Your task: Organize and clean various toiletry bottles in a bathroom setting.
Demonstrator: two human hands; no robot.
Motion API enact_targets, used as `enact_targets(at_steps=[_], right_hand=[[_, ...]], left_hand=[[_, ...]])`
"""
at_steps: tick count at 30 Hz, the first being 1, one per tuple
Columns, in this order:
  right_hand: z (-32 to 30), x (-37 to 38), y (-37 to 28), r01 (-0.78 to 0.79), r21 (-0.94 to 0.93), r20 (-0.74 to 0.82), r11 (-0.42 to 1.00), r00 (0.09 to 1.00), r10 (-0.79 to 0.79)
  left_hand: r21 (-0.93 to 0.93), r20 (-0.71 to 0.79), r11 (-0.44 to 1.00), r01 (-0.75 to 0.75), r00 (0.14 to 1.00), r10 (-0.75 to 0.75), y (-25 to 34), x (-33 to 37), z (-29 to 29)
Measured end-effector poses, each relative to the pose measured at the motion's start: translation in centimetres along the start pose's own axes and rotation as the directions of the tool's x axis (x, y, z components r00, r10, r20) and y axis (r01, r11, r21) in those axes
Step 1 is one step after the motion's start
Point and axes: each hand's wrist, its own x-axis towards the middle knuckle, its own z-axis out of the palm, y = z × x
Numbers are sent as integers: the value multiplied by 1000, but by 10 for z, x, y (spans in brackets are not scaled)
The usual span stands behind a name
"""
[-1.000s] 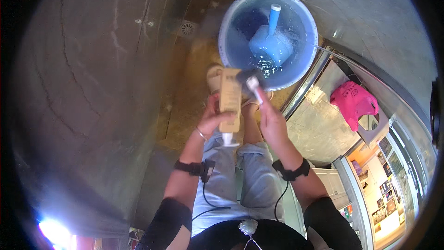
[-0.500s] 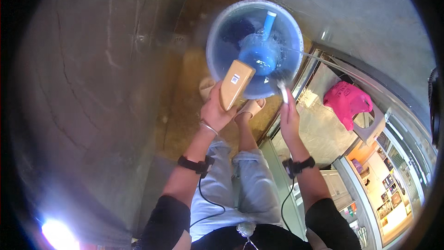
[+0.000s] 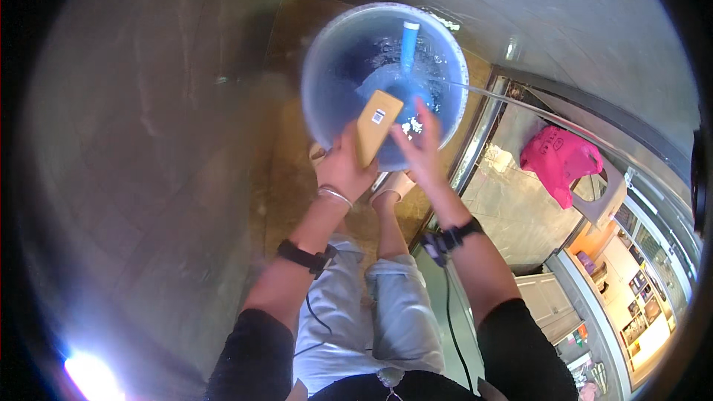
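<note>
Head view: the person's left hand (image 3: 344,165) is closed around a tan bottle (image 3: 379,125). Right hand (image 3: 422,154) sits at the bottle's 4 o'clock, motion-blurred, its fingers partly spread; cannot tell whether it grips anything or touches the bottle.

Location: bottle lies in line with the 6 o'clock part of a big blue tub (image 3: 382,8); its height above the rim cannot be read.

Progress, judged from positions: handling is midway. Done: bottle is up in the left hand; tub holds water, with a blue dipper (image 3: 408,48) in it, handle toward 1 o'clock. Left: bottle is not yet set down, and nothing is seen leaving it.

Bottle, appearance: flat-sided, slab-like, plain matte tan, with a small white label (image 3: 378,116) on the face toward the camera. Long axis tilts toward 1 o'clock. The end at 7 o'clock runs into the hand, so cap or nozzle cannot be made out. No dents or leaks visible.

Surroundings: pale slipper (image 3: 396,186) at the tub's 6 o'clock; pink bag (image 3: 558,165) well apart, at 4 o'clock.
</note>
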Motion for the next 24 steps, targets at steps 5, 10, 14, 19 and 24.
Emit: enact_targets(at_steps=[5, 10, 14, 19, 24], right_hand=[[71, 47, 23, -557, 432, 255, 709, 830, 497], [85, 100, 120, -725, 300, 474, 620, 677, 563], [91, 108, 76, -745, 501, 497, 440, 664, 559], [45, 77, 4, -329, 500, 347, 801, 924, 163], [63, 64, 14, -384, 224, 347, 896, 890, 295]], left_hand=[[34, 111, 992, 122, 986, -125, -5, 25, 40], [-357, 449, 932, -54, 866, 222, -24, 103, 52], [-508, 586, 697, 507, 796, -152, -39, 111, 37], [-905, 361, 207, 371, 929, -87, -4, 126, 38], [-879, 337, 212, 427, 871, -358, -52, 138, 111]])
